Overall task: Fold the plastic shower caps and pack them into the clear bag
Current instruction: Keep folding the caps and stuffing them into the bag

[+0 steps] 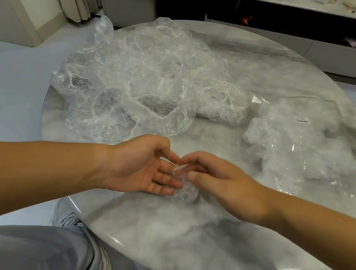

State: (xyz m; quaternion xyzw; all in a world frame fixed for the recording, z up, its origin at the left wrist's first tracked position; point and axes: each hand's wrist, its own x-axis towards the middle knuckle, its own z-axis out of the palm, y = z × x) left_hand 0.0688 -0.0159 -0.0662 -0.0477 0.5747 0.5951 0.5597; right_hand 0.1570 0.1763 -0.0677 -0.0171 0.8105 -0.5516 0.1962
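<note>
Nearby, loose caps [144, 77], clear bag [307, 142], right fingers [193, 161] pinching folded cap [185, 192], left fingers [164, 181] flat

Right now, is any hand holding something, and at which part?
The right hand pinches the small bunched shower cap at its twisted top end; the left hand only rests straight fingers against its side.
</note>
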